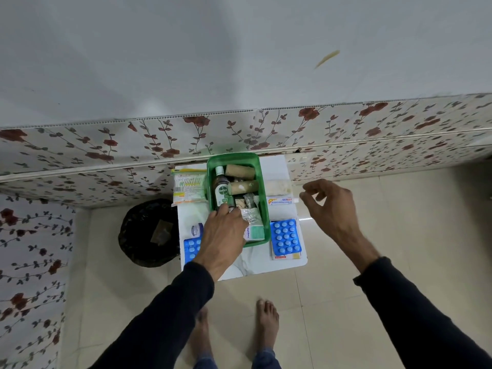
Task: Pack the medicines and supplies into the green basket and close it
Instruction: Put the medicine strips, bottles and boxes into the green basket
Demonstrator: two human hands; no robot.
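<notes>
Head view is looking down on a small white worktop point(277, 265) against a floral wall, with the green basket point(265, 209) sitting open at its middle. The basket is already holding a Dettol bottle point(222, 191), two brown bandage rolls point(241, 171) and several packets, including a white and green box point(254, 232) at the near end.

The left hand point(222, 237) is reaching into the near end of the basket, palm down, its fingers point(234, 213) curled over a silvery packet point(249, 215) beside the bottle's base; whether they are gripping it or only pressing it flat cannot be told from here. The right hand point(328, 206) is hovering off the worktop's right edge, fingers loosely spread and holding nothing.

Items are lying outside the basket: a pack of cotton buds point(189, 188) on the left, a small jar point(197, 230) and a blue blister strip point(192, 249) near the left wrist, and on the right a pale pouch point(278, 187), a tube box point(283, 201) and a larger blue blister sheet point(286, 237). No lid is visible.

The step in hand seems to be settling the contents so more will fit. Doing it well probably means pushing the loose packets flat against the bottle, keeping the bottle from rolling, and leaving a gap along one wall. The flat blister sheets would likely slide in upright along that wall, with the soft pouches going on top last so the closing is not blocked.
</notes>
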